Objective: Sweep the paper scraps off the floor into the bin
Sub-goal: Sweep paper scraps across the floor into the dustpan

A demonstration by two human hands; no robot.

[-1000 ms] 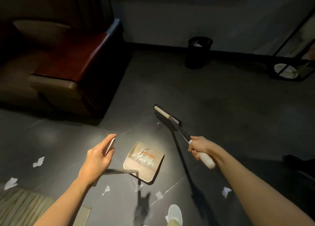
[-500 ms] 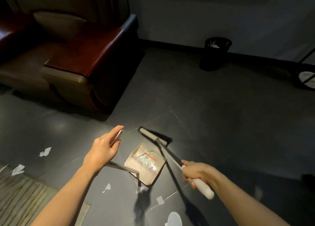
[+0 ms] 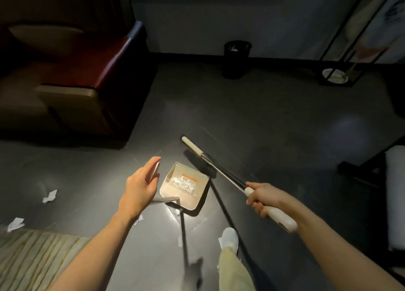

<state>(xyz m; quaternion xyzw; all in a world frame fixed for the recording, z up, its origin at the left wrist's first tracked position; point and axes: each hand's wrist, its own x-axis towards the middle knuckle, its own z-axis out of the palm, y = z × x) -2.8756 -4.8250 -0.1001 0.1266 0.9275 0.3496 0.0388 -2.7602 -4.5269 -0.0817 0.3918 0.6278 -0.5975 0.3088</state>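
Observation:
My left hand [image 3: 140,186] holds the top of the dustpan's long handle, fingers stretched along it. The beige dustpan [image 3: 197,199] hangs below it, just over the dark floor, with white paper scraps [image 3: 183,182] inside. My right hand [image 3: 260,197] grips the white handle of the broom [image 3: 221,171], whose pale head [image 3: 192,144] points away beyond the pan. The black bin [image 3: 236,58] stands against the far wall with some paper in it. Loose scraps lie on the floor at the left [image 3: 50,196], by the rug [image 3: 15,223] and under the pan [image 3: 138,219].
A brown and red armchair [image 3: 76,71] fills the left side. A striped rug [image 3: 32,257] lies at the lower left. A black metal stand [image 3: 335,75] is at the far right, dark furniture [image 3: 390,192] at the right edge. My white shoe [image 3: 229,238] is below the pan.
The broom head swung in beside the dustpan, then back out ahead of it. My right hand moved right along with it. My foot came forward; both hands kept their hold.

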